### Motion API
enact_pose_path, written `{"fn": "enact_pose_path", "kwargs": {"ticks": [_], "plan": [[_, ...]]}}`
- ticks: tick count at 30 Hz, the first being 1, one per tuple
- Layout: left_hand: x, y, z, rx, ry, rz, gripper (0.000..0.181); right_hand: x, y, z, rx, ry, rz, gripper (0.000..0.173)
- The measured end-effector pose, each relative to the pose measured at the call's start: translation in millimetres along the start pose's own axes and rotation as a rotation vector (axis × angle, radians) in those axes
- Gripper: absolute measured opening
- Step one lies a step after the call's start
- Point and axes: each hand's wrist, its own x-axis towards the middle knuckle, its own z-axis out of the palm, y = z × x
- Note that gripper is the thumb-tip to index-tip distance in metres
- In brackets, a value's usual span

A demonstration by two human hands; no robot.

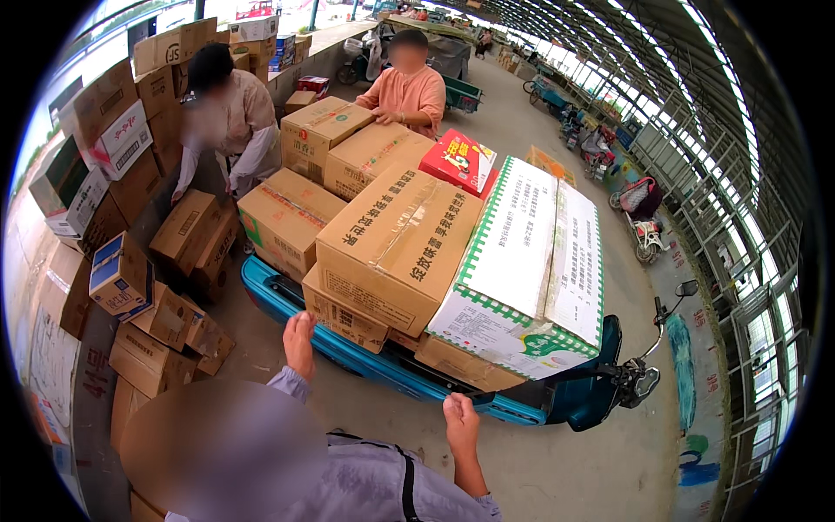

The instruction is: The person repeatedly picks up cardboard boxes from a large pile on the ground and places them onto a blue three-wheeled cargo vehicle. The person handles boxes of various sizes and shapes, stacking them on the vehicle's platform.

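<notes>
My left hand (300,344) is raised with curled fingers at the near side of a blue cargo tricycle (385,377), close to the lower cardboard boxes. Whether it holds anything cannot be told. My right hand (460,424) is closed at the bed's edge, on what looks like the end of a black strap (574,374) running towards the handlebar. Between and beyond my hands, a large taped cardboard box (398,241) lies on lower boxes. Right of it stands a white box with green checked edges (522,254). A red box (458,156) and more cardboard boxes are behind.
A person in an orange top (414,88) touches the far boxes. Another person (248,124) bends over boxes at the left. Stacked cartons (153,359) line the left wall. The tricycle's handlebar (636,385) juts out at right; a parked scooter (646,228) stands beyond.
</notes>
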Motion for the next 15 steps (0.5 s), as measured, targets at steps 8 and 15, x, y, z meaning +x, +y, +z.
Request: {"fn": "enact_pose_path", "kwargs": {"ticks": [8, 15], "plan": [[-129, -140, -25, 0.631, -0.591, -0.734, 0.035, -13, 31, -38, -0.205, -0.101, -0.019, 0.036], [-163, -162, 2, 1.242, -1.135, -0.229, 0.050, -25, 57, -59, -0.284, -0.268, 0.033, 0.040]]}}
